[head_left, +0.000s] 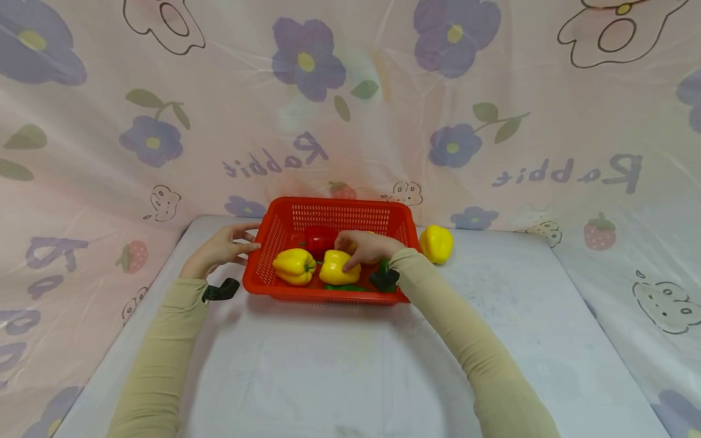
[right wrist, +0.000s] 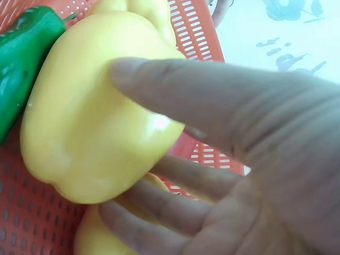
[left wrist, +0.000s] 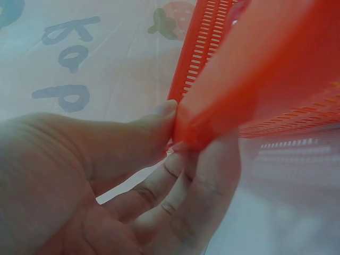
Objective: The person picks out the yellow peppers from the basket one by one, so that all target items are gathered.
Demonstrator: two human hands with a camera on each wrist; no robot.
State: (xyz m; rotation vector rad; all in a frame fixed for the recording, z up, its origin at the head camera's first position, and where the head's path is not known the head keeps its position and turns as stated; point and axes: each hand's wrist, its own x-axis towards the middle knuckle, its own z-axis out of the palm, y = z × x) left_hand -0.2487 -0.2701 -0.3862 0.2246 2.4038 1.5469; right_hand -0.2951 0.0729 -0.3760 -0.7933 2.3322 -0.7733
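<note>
A red plastic basket (head_left: 328, 295) with slotted walls stands at the back of the table. My left hand (head_left: 219, 248) grips its left rim; in the left wrist view, the thumb lies on one face of the rim and the fingers on the other. Inside the basket, my right hand (head_left: 372, 246) holds a yellow bell pepper (right wrist: 90, 111), thumb on one side and fingers along the other. Left of it lies another yellow bell pepper (head_left: 292, 267). Behind is a red pepper (head_left: 317, 239), partly hidden. A green pepper (right wrist: 24, 64) lies along the near wall.
Outside the basket, to its right, a yellow bell pepper (head_left: 436, 244) sits on the white table (head_left: 328, 365). Under the right hand, part of another yellow pepper (right wrist: 98, 231) shows. A printed curtain (head_left: 361, 121) hangs close behind the basket. Dark mounts (head_left: 221, 290) are on both wrists.
</note>
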